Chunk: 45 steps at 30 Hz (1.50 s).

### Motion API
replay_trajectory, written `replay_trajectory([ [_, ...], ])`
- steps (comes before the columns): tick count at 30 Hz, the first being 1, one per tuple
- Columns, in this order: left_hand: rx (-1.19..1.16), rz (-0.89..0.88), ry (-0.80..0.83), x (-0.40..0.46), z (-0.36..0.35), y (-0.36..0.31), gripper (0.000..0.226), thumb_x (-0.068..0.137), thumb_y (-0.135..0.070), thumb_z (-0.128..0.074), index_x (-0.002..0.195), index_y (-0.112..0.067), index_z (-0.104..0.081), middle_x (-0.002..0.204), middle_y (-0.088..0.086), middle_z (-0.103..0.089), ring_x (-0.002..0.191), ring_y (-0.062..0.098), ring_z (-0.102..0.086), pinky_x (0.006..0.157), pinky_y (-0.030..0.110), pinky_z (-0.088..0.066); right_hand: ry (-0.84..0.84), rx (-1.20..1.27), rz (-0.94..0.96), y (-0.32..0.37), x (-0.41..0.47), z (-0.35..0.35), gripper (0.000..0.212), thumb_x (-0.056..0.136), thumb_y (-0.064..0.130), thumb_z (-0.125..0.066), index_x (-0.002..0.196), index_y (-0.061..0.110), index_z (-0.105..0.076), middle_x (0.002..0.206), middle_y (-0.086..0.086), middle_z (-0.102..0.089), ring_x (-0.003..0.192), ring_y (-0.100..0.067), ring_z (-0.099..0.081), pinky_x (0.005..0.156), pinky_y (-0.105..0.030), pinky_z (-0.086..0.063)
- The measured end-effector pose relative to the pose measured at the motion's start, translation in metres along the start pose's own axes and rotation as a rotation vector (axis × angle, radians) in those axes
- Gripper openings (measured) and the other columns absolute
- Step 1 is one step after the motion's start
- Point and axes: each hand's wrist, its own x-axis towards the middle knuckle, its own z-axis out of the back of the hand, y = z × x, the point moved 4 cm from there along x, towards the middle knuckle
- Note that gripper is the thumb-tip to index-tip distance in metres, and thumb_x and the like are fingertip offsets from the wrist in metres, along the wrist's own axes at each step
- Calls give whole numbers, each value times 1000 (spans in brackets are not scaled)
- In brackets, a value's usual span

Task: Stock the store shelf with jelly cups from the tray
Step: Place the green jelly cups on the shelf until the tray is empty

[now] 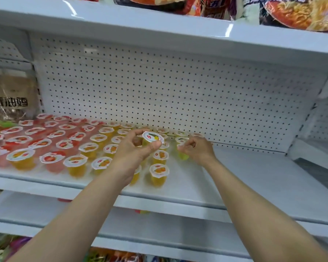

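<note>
jelly cups (153, 139), red oval logo unreadable, held in both hands.

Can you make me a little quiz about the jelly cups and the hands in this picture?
1. True or false: the left hand holds a yellow jelly cup above the shelf.
2. Which jelly cups fill the far left of the shelf? A) red B) green C) blue
3. Fill in: the wall behind the cups is a white ____ full of small holes.

Key
1. True. Its fingers curl round the cup, lid tilted toward the camera.
2. A. The red ones stand left, the yellow and orange ones toward the middle.
3. Pegboard. The right hand meanwhile has its grip on a greenish cup low at the shelf.
</note>
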Motion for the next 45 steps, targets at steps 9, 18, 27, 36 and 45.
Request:
replay_trajectory([
  [9, 3, 7, 16, 12, -35, 2, 45, 71, -21, -85, 110, -32, -66, 101, -3, -71, 98, 20, -69, 89, 40, -56, 85, 111, -18, -12, 5, -9, 33, 72, 40, -85, 93, 19, -72, 81, 14, -60, 74, -1, -53, 60, -16, -37],
  [18, -30, 141, 66, 18, -75, 3, 64, 58, -38, -84, 111, -10, -60, 107, 12, -66, 94, 21, -66, 91, 43, -54, 157, 627, 30, 21, -5, 40, 36, 84, 45, -74, 106, 16, -72, 99, 6, -73, 97, -14, -67, 82, -26, -53],
  [27, -72, 218, 130, 23, -112, 0, 85, 52, -54, -82, 113, 2, -61, 114, 27, -64, 91, 32, -69, 70, 32, -60, 484, 998, 174, 21, -26, 67, 34, 81, 24, -71, 108, 4, -68, 109, -15, -70, 102, -25, -66, 92, -37, -53],
  [36, 1259, -126, 308, 43, -118, 15, 56, 99, -54, -42, 149, -29, -39, 152, 0, -42, 142, 22, -33, 107, 37, -33, 75, 745, 18, -33, -2, 74, 12, 82, 10, -80, 90, 15, -72, 95, -1, -73, 89, -14, -66, 95, -42, -53],
  [45, 1501, 1, 505, 47, -112, 46, 54, 101, -55, -34, 152, -42, -26, 163, -11, -17, 152, 20, 0, 121, 51, -7, 0, 360, -65, -71, 11, 44, 21, 74, 17, -86, 84, 27, -71, 96, 8, -73, 85, -11, -64, 84, -28, -52],
])
